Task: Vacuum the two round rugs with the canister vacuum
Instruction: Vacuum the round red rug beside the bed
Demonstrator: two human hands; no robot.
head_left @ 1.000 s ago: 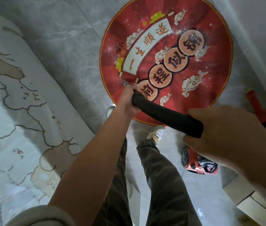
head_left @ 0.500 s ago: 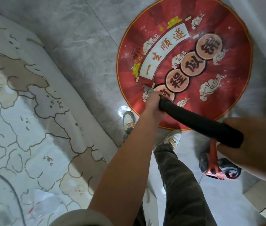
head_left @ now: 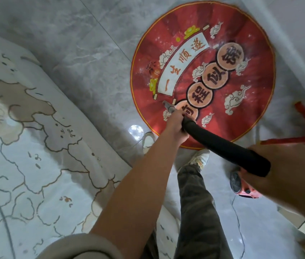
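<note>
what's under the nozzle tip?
The red round rug, by its scroll print's lower end. The nozzle tip hides the contact spot; the left hand covers the wand behind it.

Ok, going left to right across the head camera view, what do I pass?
pale patterned rug → grey floor tiles → left hand, gripping the tube's lower end → black vacuum tube → right hand, gripping its upper end. The red round rug and red canister overlap these, so they are left out.
</note>
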